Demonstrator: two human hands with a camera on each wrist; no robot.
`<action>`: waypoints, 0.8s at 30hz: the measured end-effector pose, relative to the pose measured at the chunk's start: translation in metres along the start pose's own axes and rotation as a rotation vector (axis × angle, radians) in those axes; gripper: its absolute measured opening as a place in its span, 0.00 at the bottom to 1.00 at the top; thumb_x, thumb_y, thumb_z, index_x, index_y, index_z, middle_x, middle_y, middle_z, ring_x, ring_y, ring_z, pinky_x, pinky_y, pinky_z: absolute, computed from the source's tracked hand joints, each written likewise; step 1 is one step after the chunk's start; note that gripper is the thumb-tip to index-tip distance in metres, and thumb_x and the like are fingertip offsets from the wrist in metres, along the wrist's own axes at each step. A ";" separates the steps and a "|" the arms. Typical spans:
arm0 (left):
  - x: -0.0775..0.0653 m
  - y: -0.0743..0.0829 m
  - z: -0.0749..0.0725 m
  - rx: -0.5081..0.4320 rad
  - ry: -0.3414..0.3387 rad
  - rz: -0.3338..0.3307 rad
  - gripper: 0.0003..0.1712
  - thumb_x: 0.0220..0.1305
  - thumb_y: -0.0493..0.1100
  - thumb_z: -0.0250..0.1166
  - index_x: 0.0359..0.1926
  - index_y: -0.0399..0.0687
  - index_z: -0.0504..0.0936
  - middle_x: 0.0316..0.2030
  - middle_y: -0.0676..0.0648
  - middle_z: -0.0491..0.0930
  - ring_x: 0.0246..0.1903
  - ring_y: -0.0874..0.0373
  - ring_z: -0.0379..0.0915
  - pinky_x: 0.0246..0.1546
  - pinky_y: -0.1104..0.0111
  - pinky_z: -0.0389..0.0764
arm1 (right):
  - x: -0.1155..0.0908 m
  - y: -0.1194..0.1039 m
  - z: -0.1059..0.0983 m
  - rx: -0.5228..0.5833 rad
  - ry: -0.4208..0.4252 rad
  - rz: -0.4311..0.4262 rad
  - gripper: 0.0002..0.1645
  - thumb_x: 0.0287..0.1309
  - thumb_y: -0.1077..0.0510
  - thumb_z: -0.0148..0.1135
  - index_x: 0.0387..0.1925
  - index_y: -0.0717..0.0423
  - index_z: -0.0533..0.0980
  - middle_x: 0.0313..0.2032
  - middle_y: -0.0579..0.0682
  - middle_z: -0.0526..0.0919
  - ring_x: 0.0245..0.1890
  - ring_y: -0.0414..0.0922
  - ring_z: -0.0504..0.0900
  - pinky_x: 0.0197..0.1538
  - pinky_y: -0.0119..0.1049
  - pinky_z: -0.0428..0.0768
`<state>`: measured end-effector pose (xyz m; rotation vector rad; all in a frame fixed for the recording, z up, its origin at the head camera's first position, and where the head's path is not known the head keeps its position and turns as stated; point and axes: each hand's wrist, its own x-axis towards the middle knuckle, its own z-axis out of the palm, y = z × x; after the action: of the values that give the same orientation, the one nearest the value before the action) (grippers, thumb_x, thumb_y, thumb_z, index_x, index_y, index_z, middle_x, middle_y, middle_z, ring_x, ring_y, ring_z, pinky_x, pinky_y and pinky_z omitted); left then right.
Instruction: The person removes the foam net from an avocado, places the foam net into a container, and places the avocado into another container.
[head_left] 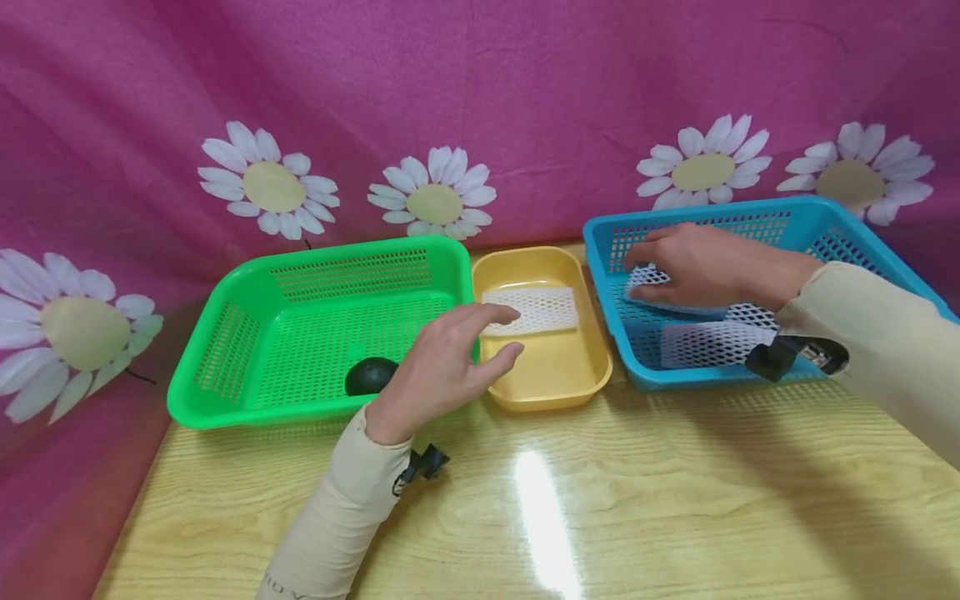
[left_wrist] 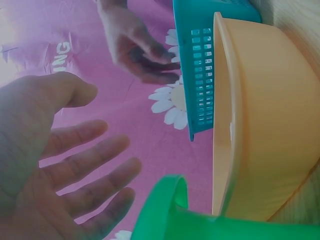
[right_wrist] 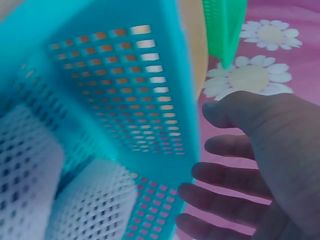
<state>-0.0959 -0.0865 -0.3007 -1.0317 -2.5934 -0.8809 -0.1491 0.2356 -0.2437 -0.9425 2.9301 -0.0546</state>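
In the head view my left hand hovers over the near right corner of the green basket, thumb and fingers apart and holding nothing. To its right, a white foam net sleeve lies flat in the yellow tray. My right hand is over the blue basket, its fingers spread with nothing gripped in the right wrist view. Below that hand are white foam net sleeves. Another sleeve lies near the basket's front wall. A smooth black rounded object sits in the green basket.
The three containers stand side by side on a light wooden table, the yellow tray between the baskets. Behind them hangs a pink cloth printed with white daisies. A bright light reflection crosses the tabletop in front.
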 end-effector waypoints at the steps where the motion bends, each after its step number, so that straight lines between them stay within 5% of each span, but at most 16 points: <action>1: 0.000 0.000 0.000 0.000 0.000 0.000 0.19 0.64 0.53 0.63 0.53 0.52 0.80 0.51 0.55 0.83 0.55 0.62 0.78 0.56 0.66 0.80 | -0.002 0.001 0.002 0.001 -0.010 0.006 0.19 0.55 0.49 0.69 0.47 0.50 0.80 0.45 0.50 0.86 0.36 0.44 0.84 0.49 0.49 0.82; 9: 0.000 -0.001 -0.002 -0.008 0.005 0.006 0.20 0.64 0.54 0.63 0.53 0.52 0.80 0.51 0.55 0.83 0.54 0.62 0.78 0.56 0.67 0.79 | -0.021 0.014 0.019 0.013 -0.075 0.006 0.19 0.49 0.48 0.72 0.43 0.49 0.81 0.42 0.48 0.86 0.42 0.47 0.84 0.49 0.50 0.82; 24: 0.002 0.001 0.011 -0.004 -0.007 0.042 0.20 0.64 0.54 0.63 0.54 0.53 0.79 0.51 0.55 0.83 0.55 0.63 0.78 0.57 0.69 0.78 | -0.052 0.031 0.045 0.019 -0.201 0.109 0.33 0.45 0.46 0.75 0.52 0.54 0.78 0.48 0.54 0.83 0.44 0.50 0.83 0.46 0.52 0.83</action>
<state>-0.0962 -0.0786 -0.3081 -1.0883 -2.5670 -0.8749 -0.1219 0.2908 -0.2873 -0.7377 2.7840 0.0167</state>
